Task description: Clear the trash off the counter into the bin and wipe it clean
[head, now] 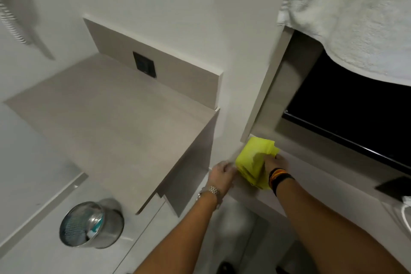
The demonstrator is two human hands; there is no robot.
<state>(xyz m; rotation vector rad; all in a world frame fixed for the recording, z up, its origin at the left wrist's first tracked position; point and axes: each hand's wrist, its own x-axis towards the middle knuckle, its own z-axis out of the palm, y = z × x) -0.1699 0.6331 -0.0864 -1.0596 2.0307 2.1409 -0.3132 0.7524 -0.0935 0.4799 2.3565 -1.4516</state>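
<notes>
Nearest me, a round shiny metal bin [92,224] stands on the floor with trash inside. My left hand [221,174] curls loosely beside a crumpled yellow cloth [253,160]; my right hand [274,162] grips that cloth on the pale counter ledge [315,176]. Beyond, a white towel [355,18] hangs.

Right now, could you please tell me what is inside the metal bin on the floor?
The bin holds something teal and something white, likely trash, against its shiny inner wall. Blur hides what they are, and the near wall covers the bottom.
</notes>
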